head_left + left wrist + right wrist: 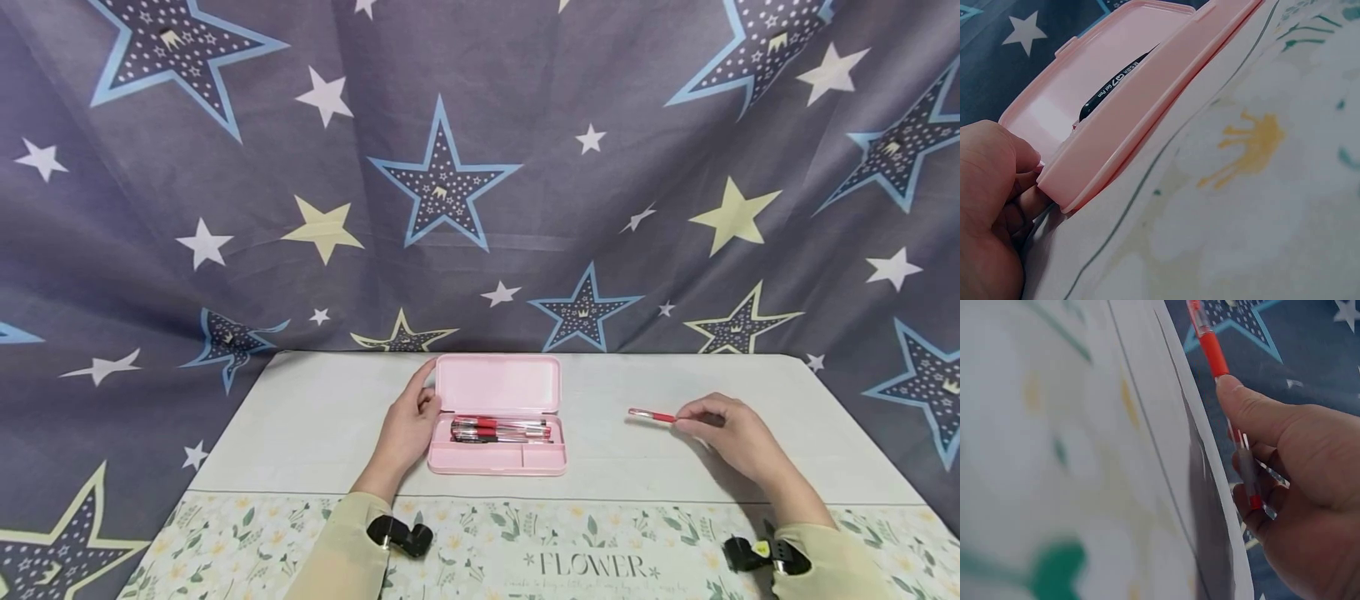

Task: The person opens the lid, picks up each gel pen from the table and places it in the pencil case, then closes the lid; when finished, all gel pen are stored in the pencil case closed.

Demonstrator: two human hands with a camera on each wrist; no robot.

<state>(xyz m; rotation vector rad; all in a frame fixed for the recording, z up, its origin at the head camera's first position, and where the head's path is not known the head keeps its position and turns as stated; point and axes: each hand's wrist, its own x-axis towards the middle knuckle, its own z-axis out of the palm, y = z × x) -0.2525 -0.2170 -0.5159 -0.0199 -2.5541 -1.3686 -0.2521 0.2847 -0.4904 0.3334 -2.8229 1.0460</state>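
Note:
A pink pencil case (498, 382) lies on the table with its lid raised. Several red and black pens (501, 428) lie in its back compartment; a black gel pen (1109, 89) shows over the wall in the left wrist view. My left hand (405, 429) holds the case at its left side, the thumb at the corner by the hinge and the fingers behind it. To the right of the case, my right hand (731, 429) pinches a clear pen with a red grip (1213, 355) between thumb and fingers. The pen is above the table, its tip end pointing left.
The white table (322, 417) has a flower-print strip (465, 542) along its front, with the word FLOWER on it. A dark star-patterned cloth (487, 83) hangs behind the table. The case's two front compartments (474, 457) hold no pens.

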